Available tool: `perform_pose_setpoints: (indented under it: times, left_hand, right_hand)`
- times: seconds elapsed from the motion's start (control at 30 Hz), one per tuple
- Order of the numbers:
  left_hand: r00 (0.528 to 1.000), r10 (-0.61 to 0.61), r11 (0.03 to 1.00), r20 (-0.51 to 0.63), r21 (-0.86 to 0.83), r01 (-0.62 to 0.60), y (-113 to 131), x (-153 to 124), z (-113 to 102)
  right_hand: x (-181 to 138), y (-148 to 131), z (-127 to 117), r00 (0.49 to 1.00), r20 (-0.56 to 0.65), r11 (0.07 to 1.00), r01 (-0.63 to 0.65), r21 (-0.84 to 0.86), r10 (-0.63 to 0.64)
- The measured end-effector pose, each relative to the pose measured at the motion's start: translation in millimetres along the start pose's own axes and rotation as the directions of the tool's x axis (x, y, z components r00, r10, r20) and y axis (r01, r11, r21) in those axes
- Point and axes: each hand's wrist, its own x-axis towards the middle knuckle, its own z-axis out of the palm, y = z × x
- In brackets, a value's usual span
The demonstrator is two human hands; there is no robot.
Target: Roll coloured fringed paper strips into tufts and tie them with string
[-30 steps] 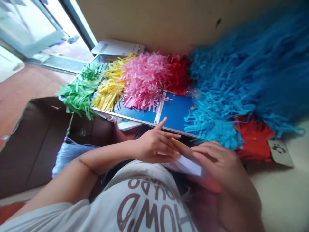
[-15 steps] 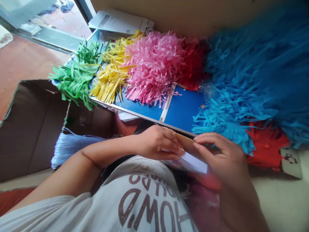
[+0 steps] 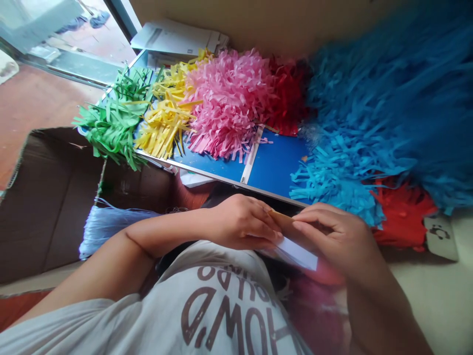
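Your left hand (image 3: pixel 242 222) grasps one end of the brown strip (image 3: pixel 286 224) and your right hand (image 3: pixel 334 234) pinches the other, by the surface (image 3: pixel 277 165)'s near edge; green fringe (image 3: pixel 116 118) overhangs its left corner.

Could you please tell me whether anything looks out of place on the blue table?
Slightly: some green fringe droops over the edge of the blue table rather than lying fully on it, and a small orange scrap lies loose beside the light blue fringe, apart from any bundle.
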Motion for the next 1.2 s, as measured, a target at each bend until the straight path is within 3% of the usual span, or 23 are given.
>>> perform_pose_setpoints:
  times: [0.27,0.33,0.5,0.63,0.87,1.07,1.2]
  left_hand:
    - [1.0,0.012,1.0,0.005,0.006,-0.012,-1,-1,4]
    - [1.0,0.014,1.0,0.012,0.015,-0.015,0,-1,3]
    - [1.0,0.019,1.0,0.012,0.022,-0.019,3,0,2]
    - [0.999,0.041,0.999,0.007,0.023,-0.041,4,0,1]
    - [0.994,-0.077,0.997,0.08,0.012,0.076,5,-2,2]
    - [0.995,-0.067,0.998,0.068,0.004,0.067,5,-3,1]
    - [0.998,-0.037,0.999,0.043,0.007,0.037,5,-3,1]
  right_hand:
    - [-13,-4,1,0.987,-0.147,0.989,0.049,-0.142,-0.07]
    - [-11,-2,-2,0.993,-0.113,0.995,0.017,-0.097,-0.028]
    - [-2,4,-7,0.985,0.17,0.997,-0.044,0.06,0.033]
    - [0,5,-3,0.995,0.08,0.989,-0.074,0.128,0.064]
    - [-5,4,6,0.995,-0.018,0.983,-0.097,0.157,0.101]
    - [-7,2,5,0.979,0.088,0.966,-0.196,0.171,0.183]
    - [-6,0,1,0.989,0.116,0.983,-0.104,0.148,0.087]
